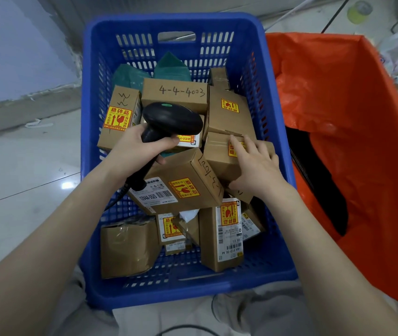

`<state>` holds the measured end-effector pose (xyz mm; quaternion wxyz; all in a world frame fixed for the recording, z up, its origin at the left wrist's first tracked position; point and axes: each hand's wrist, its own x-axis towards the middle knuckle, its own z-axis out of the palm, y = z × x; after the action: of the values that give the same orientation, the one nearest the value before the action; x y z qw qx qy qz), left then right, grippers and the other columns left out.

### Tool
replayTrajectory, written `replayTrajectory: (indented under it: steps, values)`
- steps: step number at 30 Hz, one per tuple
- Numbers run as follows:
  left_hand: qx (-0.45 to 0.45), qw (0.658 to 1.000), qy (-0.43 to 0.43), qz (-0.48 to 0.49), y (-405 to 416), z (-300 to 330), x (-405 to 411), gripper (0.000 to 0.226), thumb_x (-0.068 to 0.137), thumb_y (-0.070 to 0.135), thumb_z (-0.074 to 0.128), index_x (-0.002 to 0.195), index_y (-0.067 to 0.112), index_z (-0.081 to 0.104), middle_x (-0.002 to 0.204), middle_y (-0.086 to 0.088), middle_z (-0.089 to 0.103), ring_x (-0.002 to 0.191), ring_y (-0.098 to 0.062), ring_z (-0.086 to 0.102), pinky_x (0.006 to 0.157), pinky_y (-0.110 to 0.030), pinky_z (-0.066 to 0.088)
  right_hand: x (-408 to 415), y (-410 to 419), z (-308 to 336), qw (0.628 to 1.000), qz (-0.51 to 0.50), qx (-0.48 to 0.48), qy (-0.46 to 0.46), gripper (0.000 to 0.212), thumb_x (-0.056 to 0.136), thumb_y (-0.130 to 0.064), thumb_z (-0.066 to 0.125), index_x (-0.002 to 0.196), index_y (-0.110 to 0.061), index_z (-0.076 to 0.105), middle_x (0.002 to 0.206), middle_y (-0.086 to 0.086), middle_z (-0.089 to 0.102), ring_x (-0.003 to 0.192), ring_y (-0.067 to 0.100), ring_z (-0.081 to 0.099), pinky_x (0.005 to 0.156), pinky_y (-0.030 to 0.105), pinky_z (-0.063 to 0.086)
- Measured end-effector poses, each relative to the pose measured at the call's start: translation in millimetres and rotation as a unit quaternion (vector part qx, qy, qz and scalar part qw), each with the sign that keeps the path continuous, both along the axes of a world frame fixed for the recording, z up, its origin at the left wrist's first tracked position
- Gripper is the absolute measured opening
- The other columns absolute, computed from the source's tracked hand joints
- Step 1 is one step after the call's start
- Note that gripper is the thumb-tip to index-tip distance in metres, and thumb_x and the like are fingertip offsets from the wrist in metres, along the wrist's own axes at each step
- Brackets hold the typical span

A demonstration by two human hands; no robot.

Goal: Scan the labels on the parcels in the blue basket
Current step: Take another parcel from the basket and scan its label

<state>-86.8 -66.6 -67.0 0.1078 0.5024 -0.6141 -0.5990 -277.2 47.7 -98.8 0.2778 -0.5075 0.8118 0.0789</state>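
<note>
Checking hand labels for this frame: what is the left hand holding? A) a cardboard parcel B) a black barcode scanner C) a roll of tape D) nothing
B: the left hand is wrapped around the handle of the black barcode scanner above the parcels in the blue basket, while the right hand rests flat on a cardboard parcel.
</note>
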Motion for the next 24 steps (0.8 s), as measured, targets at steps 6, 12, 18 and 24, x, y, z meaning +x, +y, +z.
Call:
replayTrajectory:
  steps: [6,12,18,24]
  values:
    - [0.001,1.0,-0.001,0.005,-0.3,0.7,0.0,0.014,0.084,0.026,0.068,0.091,0.032,0.057,0.086,0.003,0.062,0.051,0.002,0.062,0.057,-0.012,0.051,0.8,-0.6,-2.8,0.998,0.009,-0.014,0.052,0.098,0.074,-0.024,0.071,0.151,-0.026,0.011,0.156,0.008,0.022,0.137,0.033,0.021,0.11,0.052,0.023]
    - [-0.008,1.0,-0.007,0.014,-2.3,1.8,1.9,0.014,0.085,0.027,0.067,0.095,0.027,0.057,0.082,0.001,0.062,0.051,0.002,0.062,0.054,-0.009,0.05,2.7,-0.9,-1.5,0.999,-0.023,-0.022,0.042,0.081,0.072,-0.029,0.073,0.14,-0.022,0.03,0.143,0.012,0.033,0.135,0.036,0.026,0.112,0.063,0.007]
    - [-0.015,0.999,-0.003,0.042,-4.8,6.1,4.2,0.029,0.086,0.026,0.067,0.112,0.017,0.059,0.079,0.001,0.062,0.049,0.002,0.06,0.053,-0.009,0.048,-3.4,-9.0,23.0,0.996,-0.065,-0.035,-0.042,0.08,0.069,-0.05,0.074,0.136,-0.028,0.036,0.13,0.009,0.038,0.124,0.031,0.036,0.104,0.051,0.035]
    - [-0.017,0.997,-0.006,0.078,-9.1,6.6,7.0,0.026,0.084,0.03,0.069,0.104,0.016,0.062,0.069,-0.001,0.062,0.051,0.0,0.06,0.057,-0.014,0.05,-14.7,-14.3,49.7,0.934,-0.213,-0.128,-0.255,0.072,0.075,-0.053,0.07,0.135,-0.03,0.038,0.115,-0.004,0.049,0.093,0.012,0.055,0.06,0.023,0.044]
